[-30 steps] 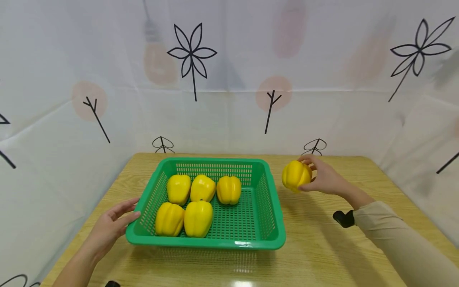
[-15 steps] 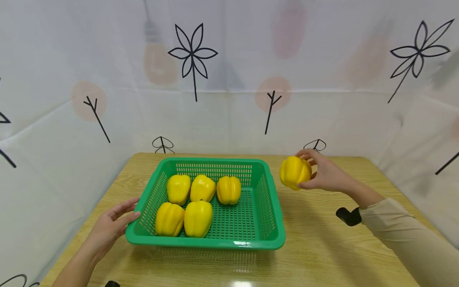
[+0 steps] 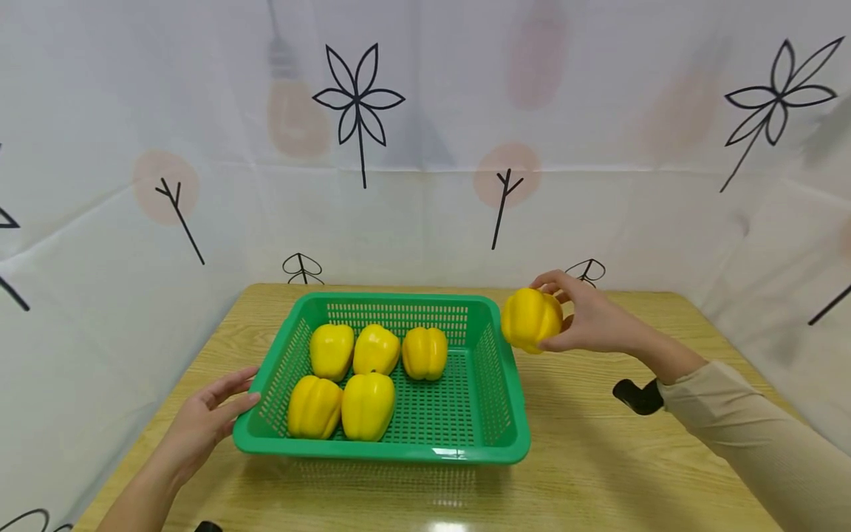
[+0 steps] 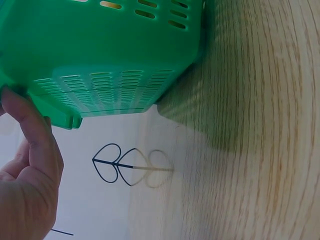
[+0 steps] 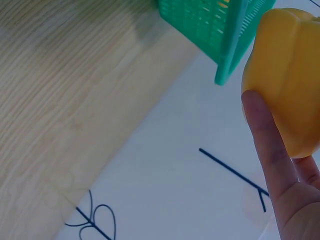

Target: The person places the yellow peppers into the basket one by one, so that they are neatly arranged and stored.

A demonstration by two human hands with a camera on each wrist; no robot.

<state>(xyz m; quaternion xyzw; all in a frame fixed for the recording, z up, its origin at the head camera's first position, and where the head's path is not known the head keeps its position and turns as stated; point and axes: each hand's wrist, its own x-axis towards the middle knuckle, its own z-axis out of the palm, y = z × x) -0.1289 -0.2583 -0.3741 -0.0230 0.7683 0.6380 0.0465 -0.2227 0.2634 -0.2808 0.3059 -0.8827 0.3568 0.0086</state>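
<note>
My right hand (image 3: 588,316) holds a yellow bell pepper (image 3: 530,319) between thumb and fingers, in the air at the right rim of the green plastic basket (image 3: 306,447). In the right wrist view the pepper (image 5: 285,75) hangs to the right of the basket (image 5: 227,45), with my thumb along its side. Several more yellow bell peppers, such as the front one (image 3: 368,406), lie in the left and middle of the basket. My left hand (image 3: 206,417) touches the basket's left rim with relaxed fingers; in the left wrist view a digit meets the rim's edge (image 4: 55,112).
The basket stands on a wooden table (image 3: 598,443). Behind and at the sides hangs a pale cloth (image 3: 425,222) printed with plant drawings. Inside the basket, its right part shows bare mesh floor (image 3: 445,406).
My right hand has carried the bell pepper left and slightly up, from beside the basket to its right rim. My left hand and the basket have stayed in place.
</note>
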